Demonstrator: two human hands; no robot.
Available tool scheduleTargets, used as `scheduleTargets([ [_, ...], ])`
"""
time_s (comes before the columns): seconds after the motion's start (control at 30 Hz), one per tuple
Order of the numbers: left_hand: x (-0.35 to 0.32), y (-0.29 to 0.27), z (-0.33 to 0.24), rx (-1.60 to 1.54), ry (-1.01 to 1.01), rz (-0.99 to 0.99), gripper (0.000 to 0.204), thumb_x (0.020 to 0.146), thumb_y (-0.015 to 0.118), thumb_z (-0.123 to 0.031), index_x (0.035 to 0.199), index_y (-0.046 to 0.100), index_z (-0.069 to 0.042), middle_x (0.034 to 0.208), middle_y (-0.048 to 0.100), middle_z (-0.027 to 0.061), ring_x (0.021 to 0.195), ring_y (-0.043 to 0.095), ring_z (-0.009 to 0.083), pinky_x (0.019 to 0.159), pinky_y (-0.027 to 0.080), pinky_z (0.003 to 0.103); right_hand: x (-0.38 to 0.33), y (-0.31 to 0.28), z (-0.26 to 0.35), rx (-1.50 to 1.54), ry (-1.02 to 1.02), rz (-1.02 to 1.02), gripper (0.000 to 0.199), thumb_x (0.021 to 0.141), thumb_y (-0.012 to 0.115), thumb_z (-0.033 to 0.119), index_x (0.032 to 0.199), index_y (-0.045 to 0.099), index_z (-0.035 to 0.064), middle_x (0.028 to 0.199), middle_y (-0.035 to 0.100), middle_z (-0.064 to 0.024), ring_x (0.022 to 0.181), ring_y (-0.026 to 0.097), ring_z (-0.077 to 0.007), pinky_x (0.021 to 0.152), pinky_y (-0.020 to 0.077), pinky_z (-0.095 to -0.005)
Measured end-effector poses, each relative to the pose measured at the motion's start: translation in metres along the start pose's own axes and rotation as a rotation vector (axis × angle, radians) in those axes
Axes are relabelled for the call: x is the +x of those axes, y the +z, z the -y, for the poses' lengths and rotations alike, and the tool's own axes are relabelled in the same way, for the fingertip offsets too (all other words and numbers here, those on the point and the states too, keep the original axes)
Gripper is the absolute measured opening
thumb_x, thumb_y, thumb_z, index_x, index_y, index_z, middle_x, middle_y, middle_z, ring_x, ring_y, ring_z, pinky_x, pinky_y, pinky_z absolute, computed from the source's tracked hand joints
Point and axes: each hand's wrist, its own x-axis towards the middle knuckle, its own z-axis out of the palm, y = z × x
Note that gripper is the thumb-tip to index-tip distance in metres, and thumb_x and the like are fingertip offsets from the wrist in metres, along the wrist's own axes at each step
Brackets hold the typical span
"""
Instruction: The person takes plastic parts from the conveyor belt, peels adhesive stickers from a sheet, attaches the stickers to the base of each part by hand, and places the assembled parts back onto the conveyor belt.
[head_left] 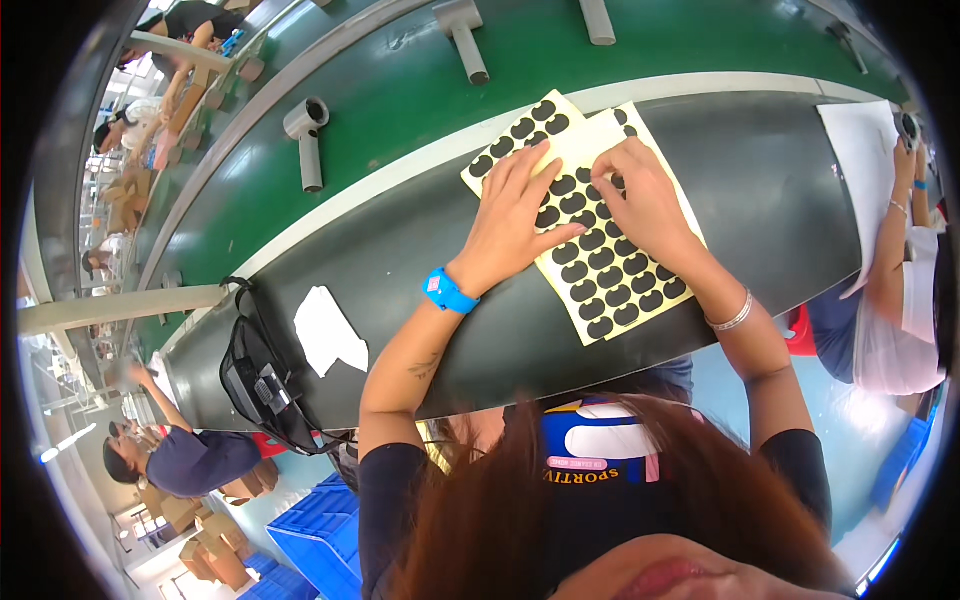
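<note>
A pale yellow sheet of black rounded stickers [612, 275] lies on the dark bench in front of me, with a bare strip of backing near its far end. Partly under it, at the far left, is a second sticker sheet [520, 128]. My left hand [512, 218] rests flat across the sheets, fingers stretched and thumb out to the side. On the right, my right hand [645, 200] bends over the main sheet with thumb and index finger pinched together at a sticker row. Whatever sits between those fingertips is too small to make out.
Beyond the bench runs a green conveyor [390, 130] carrying grey hair-dryer-shaped pieces [310, 145]. White paper [330, 332] and a black bag-like item [262, 385] lie left. Another white sheet [860, 170] is near a co-worker's arm at right. Blue crates [318, 535] stand below.
</note>
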Motion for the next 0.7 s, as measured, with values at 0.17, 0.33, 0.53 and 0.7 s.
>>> scheduleTargets([
  [0.17,0.0,0.0,-0.003,-0.01,0.006,-0.021,0.073,0.071,0.078,-0.037,0.126,0.05,0.001,0.141,0.038,0.0184,0.129,0.035,0.0373,0.106,0.029,0.048,0.003,-0.004,0.006,0.096,0.122,0.021,0.012,0.08,0.067,0.005,0.087,0.058,0.0028,0.084,0.056,-0.0083,0.072,0.057,-0.0217,0.067,0.0471,-0.0327],
  [0.33,-0.005,0.001,-0.001,-0.038,-0.016,-0.039,0.074,0.07,0.079,-0.037,0.128,0.05,-0.001,0.142,0.039,0.0167,0.129,0.036,0.0362,0.107,0.028,0.048,0.027,-0.025,0.009,0.183,0.074,0.065,0.011,0.08,0.069,0.006,0.087,0.062,0.0025,0.081,0.058,-0.0035,0.072,0.056,-0.0121,0.065,0.045,-0.0271],
  [0.53,-0.001,0.006,-0.002,-0.041,0.011,-0.063,0.073,0.071,0.078,-0.038,0.129,0.05,-0.003,0.142,0.039,0.0152,0.127,0.038,0.0367,0.106,0.029,0.048,0.144,0.01,-0.087,0.045,0.186,-0.272,0.048,0.082,0.07,0.018,0.123,0.047,0.0063,0.09,0.066,-0.0085,0.082,0.064,-0.0197,0.073,0.0503,-0.0306],
  [0.7,-0.004,0.002,-0.002,-0.034,0.012,-0.045,0.072,0.075,0.074,-0.041,0.128,0.05,0.0,0.141,0.038,0.0177,0.128,0.036,0.0384,0.107,0.026,0.051,0.173,0.016,-0.08,-0.236,0.269,-0.251,0.073,0.075,0.078,0.028,0.132,0.036,0.009,0.088,0.067,-0.0135,0.08,0.066,-0.0284,0.074,0.0518,-0.0368],
])
